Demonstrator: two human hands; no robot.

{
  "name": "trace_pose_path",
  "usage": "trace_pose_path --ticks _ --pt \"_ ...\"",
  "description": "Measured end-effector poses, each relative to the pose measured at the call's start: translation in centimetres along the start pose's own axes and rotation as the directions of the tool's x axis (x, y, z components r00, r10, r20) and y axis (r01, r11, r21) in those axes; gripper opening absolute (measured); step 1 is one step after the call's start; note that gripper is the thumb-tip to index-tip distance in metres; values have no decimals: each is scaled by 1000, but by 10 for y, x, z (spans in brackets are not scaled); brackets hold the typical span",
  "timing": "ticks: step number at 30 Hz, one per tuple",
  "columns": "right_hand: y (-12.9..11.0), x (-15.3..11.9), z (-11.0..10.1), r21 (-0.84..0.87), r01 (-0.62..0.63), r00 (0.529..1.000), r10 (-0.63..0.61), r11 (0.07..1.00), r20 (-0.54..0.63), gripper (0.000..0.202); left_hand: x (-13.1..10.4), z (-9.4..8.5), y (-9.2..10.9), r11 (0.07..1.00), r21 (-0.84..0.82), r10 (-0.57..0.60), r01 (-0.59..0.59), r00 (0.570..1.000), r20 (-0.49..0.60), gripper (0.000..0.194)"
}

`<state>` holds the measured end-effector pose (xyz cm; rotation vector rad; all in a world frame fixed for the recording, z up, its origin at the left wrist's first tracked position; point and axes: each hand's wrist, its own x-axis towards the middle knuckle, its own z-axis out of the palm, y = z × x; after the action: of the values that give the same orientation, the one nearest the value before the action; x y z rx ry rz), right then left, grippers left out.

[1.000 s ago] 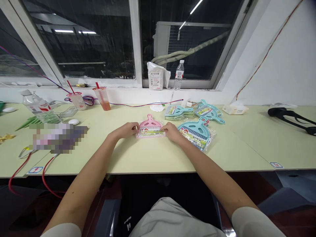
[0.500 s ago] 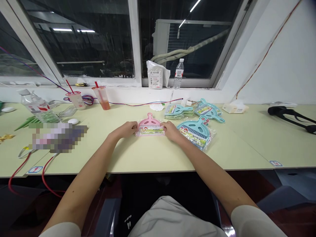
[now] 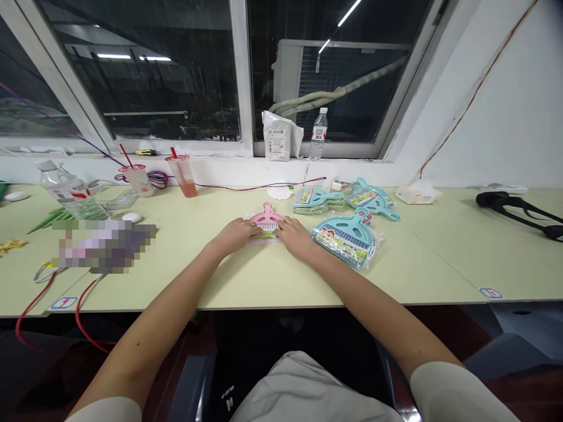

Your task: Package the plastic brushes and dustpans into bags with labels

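Note:
A pink dustpan and brush set [image 3: 267,220] in a clear wrapper lies flat on the pale yellow table [image 3: 272,281], its handle pointing to the window. My left hand [image 3: 237,234] rests over its left side, the fingers bent onto the wrapper. Over the right side lies my right hand [image 3: 295,235], fingers bent on the wrapper too. Both hands cover the set's lower corners. Just right of my right hand is a wrapped blue dustpan set [image 3: 347,234]. Behind it lie more wrapped sets, a flat pile [image 3: 317,199] and another blue one [image 3: 373,199].
Two drink cups [image 3: 182,176] with red straws stand at the back left, near a large plastic bottle [image 3: 73,190]. A water bottle [image 3: 318,136] and a white package [image 3: 278,138] are on the sill. Black straps [image 3: 519,208] and a tissue pack [image 3: 417,192] lie right.
Both hands have moved inward from the pink set's side edges, closer together, and now cover more of its wrapper and label.

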<state>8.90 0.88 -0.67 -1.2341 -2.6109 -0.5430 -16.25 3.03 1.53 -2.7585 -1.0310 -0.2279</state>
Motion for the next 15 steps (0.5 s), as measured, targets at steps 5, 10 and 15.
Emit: trace_pose_path --ticks 5,10,15 --pt "-6 1 5 -2 10 1000 -10 1000 22 32 3 2 12 984 178 23 -31 999 46 49" --pt "-17 3 6 88 45 999 -44 995 -16 34 3 1 15 985 169 27 -37 998 58 52" --pt "-20 6 6 123 43 999 -46 991 17 40 3 -2 17 995 102 -2 -5 998 65 53"
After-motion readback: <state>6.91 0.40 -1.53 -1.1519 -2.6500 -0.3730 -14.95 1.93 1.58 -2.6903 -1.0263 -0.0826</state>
